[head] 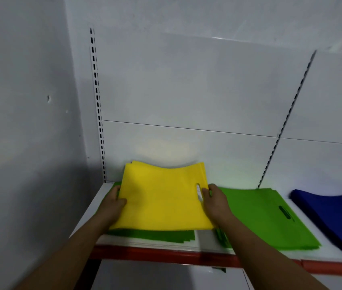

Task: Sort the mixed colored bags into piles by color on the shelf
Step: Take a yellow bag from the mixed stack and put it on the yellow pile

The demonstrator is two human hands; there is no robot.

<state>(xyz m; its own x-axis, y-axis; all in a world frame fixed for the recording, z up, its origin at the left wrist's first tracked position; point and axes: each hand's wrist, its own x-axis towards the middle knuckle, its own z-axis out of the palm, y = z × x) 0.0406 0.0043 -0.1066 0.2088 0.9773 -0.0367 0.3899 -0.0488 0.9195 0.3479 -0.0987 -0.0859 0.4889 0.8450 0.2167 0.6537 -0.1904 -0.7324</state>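
Yellow bags (pixel 161 197) had fingers of left hand (pixel 114 200) and right hand (pixel 214 200) clamped on their edges, just left of green pile (pixel 270 216). Level lift looked safest.

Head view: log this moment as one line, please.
hands: left hand, right hand grip yellow bags by side edges | under: dark green bags | right: light green pile, blue pile
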